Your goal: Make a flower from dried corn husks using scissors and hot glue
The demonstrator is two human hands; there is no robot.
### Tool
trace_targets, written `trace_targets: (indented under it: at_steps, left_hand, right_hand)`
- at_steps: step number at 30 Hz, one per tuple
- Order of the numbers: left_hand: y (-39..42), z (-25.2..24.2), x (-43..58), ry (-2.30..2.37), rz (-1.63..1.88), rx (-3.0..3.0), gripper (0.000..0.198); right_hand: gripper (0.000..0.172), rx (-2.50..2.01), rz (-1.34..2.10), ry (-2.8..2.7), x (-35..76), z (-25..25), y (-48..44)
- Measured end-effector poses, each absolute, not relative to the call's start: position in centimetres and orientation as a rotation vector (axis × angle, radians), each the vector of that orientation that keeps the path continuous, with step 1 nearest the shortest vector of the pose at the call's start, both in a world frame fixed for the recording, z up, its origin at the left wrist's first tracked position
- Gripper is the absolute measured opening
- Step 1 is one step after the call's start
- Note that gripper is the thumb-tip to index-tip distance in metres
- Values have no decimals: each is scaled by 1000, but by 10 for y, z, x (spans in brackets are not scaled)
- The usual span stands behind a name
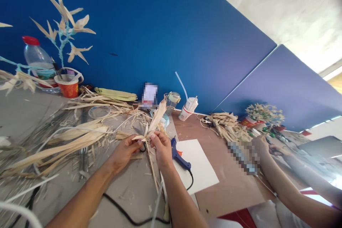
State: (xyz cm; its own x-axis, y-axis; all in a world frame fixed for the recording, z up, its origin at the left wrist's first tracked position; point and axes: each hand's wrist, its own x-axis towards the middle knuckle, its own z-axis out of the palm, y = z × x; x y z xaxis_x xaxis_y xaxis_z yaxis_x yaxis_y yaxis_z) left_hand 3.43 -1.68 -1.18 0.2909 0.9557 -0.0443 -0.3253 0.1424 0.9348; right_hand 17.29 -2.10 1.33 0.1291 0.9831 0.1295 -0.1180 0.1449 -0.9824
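A flower of dried corn husk (157, 115) stands up between my hands, one long pale petal pointing up and shorter ones to the left. My left hand (125, 151) pinches a short husk petal at the flower's base. On the other side, my right hand (162, 146) has thumb and fingers closed on the base just below the long petal. A thin stick (153, 169) runs down from the flower between my wrists. Just right of my right hand lies a blue glue gun (180, 156) on a white sheet (204, 171). My fingertips partly hide the join.
Dried husks (80, 139) and thin wires cover the left side. A red cup (68, 87) with a husk-flower branch and a plastic bottle (40, 60) stand behind. A glue-stick cup (188, 108) is near the blue partition (149, 28). At right, another person's hands (260, 148) work.
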Motion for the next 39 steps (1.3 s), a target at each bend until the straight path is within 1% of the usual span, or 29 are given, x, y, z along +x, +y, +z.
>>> trace_targets:
  at_steps: [5,9,11,13,17,19,21,28,31,36,39]
  left_hand:
    - [-16,-14,33,828,1072,1019,25]
    - [-16,-11,33,857,1065,1012,29]
    - [-17,-8,33,851,1045,1032,29]
    - [-17,-7,32,833,1031,1059,30]
    - [-18,-6,30,821,1041,1143,27]
    - [-18,-6,29,839,1048,1168,25]
    - [-19,-6,28,858,1045,1176,23]
    - [-20,-4,25,871,1050,1167,19]
    - [-20,-1,23,898,1098,1240,19]
    - [-17,-2,20,905,1110,1261,22]
    - [-14,-6,18,901,1150,1166,25]
  right_hand:
    - [17,-1153,928,-1205,175,15,-21]
    - [20,-1172,996,-1220,173,16,-21]
    - [24,-1156,1141,-1137,173,17,-22]
    - [26,-1103,1392,-987,175,17,-22]
    - [18,-954,1921,-669,180,20,-21]
    - [14,-902,2044,-577,183,21,-20]
    - [13,-856,2081,-543,185,22,-20]
    - [19,-793,2101,-537,190,26,-21]
    - [21,-772,2055,-550,192,27,-21]
    - [24,-858,1772,-649,199,23,-12]
    - [25,-1100,1410,-822,204,17,-6]
